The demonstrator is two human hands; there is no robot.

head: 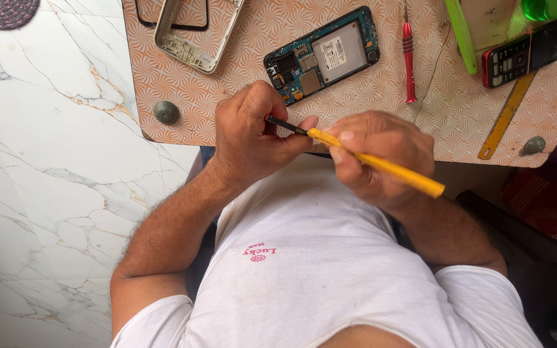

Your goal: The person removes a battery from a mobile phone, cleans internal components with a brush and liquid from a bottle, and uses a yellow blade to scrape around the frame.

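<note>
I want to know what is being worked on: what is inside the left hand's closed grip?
The black tip of the yellow-handled screwdriver enters the left hand, which is curled shut. The right hand holds the handle. Anything inside the left fist is covered by the fingers.

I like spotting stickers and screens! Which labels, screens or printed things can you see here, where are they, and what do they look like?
Sticker label: on the grey metal plate of the opened phone board, top middle; small white rectangle with dark print.
Keypad phone: top right of the table; red-edged, black screen switched off, pale keys.
Shirt print: on the white shirt below the hands; small red lettering with a red mark.
</note>
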